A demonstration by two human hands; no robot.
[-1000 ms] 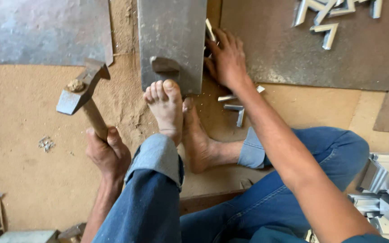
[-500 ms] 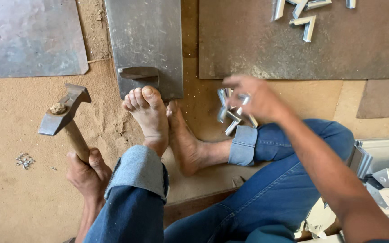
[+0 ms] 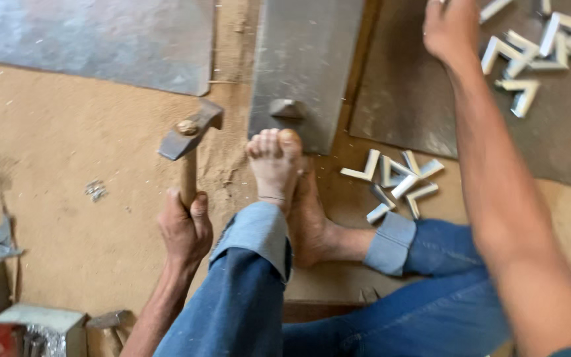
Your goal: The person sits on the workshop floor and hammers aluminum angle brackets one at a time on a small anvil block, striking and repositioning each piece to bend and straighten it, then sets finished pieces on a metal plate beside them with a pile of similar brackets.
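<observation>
Our left hand (image 3: 185, 228) grips the wooden handle of a hammer (image 3: 190, 135) at centre left, head raised over the sandy floor (image 3: 67, 198); our right hand (image 3: 452, 30), upper right, reaches beside scattered metal angle pieces (image 3: 523, 56); whether it holds anything, we cannot tell.

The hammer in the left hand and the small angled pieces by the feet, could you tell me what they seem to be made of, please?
The hammer, gripped by the left hand, looks like a dull grey, worn steel head on a plain brown wooden handle. The angled pieces appear to be light sheet metal, pale silvery with bright folded edges, possibly aluminium or galvanised steel.
</observation>
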